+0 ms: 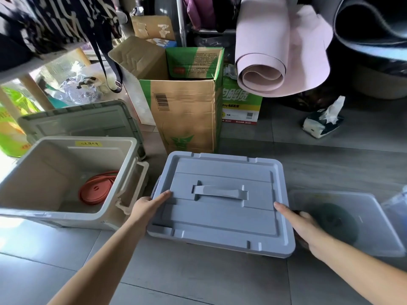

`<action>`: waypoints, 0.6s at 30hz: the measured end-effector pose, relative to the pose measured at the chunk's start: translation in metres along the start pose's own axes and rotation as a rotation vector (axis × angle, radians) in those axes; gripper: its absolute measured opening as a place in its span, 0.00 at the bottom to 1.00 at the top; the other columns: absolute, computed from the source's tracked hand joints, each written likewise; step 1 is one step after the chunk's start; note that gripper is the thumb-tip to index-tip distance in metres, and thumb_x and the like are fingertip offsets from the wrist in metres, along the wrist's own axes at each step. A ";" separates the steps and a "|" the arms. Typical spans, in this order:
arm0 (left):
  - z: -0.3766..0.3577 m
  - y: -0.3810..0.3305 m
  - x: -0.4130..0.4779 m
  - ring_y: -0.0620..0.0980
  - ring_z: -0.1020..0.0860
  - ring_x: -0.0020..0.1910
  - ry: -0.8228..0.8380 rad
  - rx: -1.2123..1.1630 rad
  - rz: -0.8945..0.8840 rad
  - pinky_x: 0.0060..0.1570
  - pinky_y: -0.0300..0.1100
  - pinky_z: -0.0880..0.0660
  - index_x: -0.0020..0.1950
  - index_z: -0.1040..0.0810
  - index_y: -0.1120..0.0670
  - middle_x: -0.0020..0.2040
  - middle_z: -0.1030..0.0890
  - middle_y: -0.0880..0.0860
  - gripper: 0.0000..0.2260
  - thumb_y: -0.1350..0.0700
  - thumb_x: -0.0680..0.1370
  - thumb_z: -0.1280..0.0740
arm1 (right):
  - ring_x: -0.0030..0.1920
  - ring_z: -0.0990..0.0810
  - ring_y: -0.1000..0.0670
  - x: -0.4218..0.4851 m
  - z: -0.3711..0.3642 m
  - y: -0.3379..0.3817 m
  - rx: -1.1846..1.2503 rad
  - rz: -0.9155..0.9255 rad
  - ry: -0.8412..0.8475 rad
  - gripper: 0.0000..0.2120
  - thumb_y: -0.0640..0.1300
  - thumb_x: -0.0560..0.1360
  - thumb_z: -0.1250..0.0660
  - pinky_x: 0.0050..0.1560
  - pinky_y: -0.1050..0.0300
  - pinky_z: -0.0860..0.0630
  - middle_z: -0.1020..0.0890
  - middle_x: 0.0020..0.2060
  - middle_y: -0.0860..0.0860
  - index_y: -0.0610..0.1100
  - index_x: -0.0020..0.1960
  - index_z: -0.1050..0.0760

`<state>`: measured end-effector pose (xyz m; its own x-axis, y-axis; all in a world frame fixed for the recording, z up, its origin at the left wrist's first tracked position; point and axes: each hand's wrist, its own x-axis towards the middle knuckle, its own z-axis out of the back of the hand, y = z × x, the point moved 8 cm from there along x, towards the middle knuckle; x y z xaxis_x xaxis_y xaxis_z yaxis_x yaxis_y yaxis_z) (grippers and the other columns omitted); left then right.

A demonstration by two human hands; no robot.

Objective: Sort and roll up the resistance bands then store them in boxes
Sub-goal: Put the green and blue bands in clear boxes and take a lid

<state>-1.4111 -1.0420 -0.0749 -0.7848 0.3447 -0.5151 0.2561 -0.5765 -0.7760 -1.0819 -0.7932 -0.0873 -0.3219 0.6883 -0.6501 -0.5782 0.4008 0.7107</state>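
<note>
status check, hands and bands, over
Left hand flat on grey lid, right hand curled over its right rim. Red band coiled in open beige box. Dark band in lidded clear box. Nothing blocking.

A blue lid [220, 203] is held at both sides over a grey floor [198, 282].
The left hand [147, 205] is laid with straight fingers on the lid's left edge. The right hand [301, 225] is set at the right edge, forefinger stretched along the top, other fingers bent beside it. Red bands [97, 190] are coiled in the beige box [28, 188] at left, and a dark coil [337, 221] in the clear box [374, 216] at right.
</note>
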 end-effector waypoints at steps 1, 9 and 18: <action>0.007 -0.008 -0.003 0.52 0.22 0.36 -0.105 0.067 -0.112 0.34 0.43 0.26 0.42 0.21 0.59 0.36 0.20 0.54 0.23 0.40 0.65 0.25 | 0.56 0.23 0.44 0.001 0.006 0.005 -0.061 0.046 -0.072 0.39 0.66 0.61 0.28 0.61 0.47 0.28 0.21 0.56 0.46 0.41 0.62 0.29; 0.010 -0.042 -0.019 0.52 0.28 0.31 -0.314 0.500 -0.523 0.30 0.43 0.35 0.34 0.30 0.55 0.30 0.26 0.51 0.14 0.49 0.76 0.33 | 0.58 0.24 0.43 -0.023 -0.003 0.044 -0.509 0.370 -0.125 0.27 0.52 0.80 0.44 0.51 0.53 0.26 0.24 0.60 0.47 0.42 0.75 0.46; 0.007 -0.058 -0.021 0.56 0.25 0.38 -0.379 0.813 -0.411 0.34 0.42 0.33 0.35 0.29 0.52 0.34 0.23 0.51 0.14 0.46 0.78 0.38 | 0.34 0.25 0.51 -0.015 -0.003 0.048 -0.708 0.317 -0.240 0.29 0.54 0.81 0.49 0.26 0.60 0.30 0.19 0.49 0.45 0.42 0.77 0.53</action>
<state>-1.4131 -1.0207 -0.0161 -0.8911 0.4539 0.0000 -0.4317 -0.8475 -0.3090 -1.1070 -0.7861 -0.0442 -0.4267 0.8482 -0.3138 -0.8498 -0.2573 0.4600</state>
